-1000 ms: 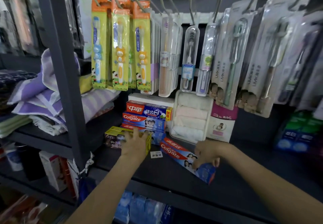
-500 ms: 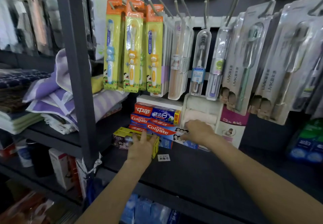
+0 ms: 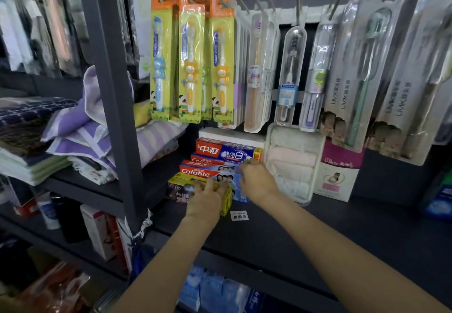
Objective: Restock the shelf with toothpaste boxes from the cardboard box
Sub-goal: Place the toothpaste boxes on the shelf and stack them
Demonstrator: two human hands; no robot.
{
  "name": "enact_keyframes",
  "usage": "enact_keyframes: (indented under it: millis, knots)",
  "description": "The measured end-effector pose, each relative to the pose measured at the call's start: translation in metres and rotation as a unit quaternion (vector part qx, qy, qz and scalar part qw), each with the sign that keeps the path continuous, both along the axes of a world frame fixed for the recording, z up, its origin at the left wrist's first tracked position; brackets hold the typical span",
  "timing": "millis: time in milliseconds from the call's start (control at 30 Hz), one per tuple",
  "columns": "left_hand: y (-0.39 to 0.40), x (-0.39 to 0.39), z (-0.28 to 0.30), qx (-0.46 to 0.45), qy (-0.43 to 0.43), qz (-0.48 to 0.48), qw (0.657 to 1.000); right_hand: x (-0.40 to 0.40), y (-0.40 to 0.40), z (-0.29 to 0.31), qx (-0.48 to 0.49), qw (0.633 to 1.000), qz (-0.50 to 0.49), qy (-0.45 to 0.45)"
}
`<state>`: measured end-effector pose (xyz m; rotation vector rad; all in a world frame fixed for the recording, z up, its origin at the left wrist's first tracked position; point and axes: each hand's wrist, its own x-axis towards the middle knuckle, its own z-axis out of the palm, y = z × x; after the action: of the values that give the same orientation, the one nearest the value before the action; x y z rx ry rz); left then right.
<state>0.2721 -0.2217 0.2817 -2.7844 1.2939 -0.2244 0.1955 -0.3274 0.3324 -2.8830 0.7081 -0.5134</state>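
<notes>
Head view, frame centre: the left hand (image 3: 208, 196) rests with curled fingers on the yellow box (image 3: 223, 190); the right hand (image 3: 256, 180) grips the Colgate box's (image 3: 195, 172) end on the stack on the shelf (image 3: 318, 229).

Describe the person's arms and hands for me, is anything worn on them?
Both forearms are bare as far as the picture shows: no sleeves, gloves, watch or bracelets. The left hand and right hand show no rings that can be made out; the fingers are slightly blurred.
</notes>
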Motion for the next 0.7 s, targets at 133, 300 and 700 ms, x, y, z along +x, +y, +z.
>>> enact_keyframes:
  millis: [133,300,700]
  knots:
    - [0.007,-0.005,-0.001,-0.071,0.045,0.014,0.996,-0.047,-0.006,0.001,0.022,0.997,0.039,-0.06]
    - [0.028,-0.078,-0.015,-0.357,-0.032,-0.148,0.922,-0.138,0.011,-0.017,0.08,0.987,0.078,-0.116]
    - [0.146,-0.257,-0.293,-0.066,0.283,-0.274,0.917,-0.348,0.103,-0.322,0.261,0.884,0.065,0.382]
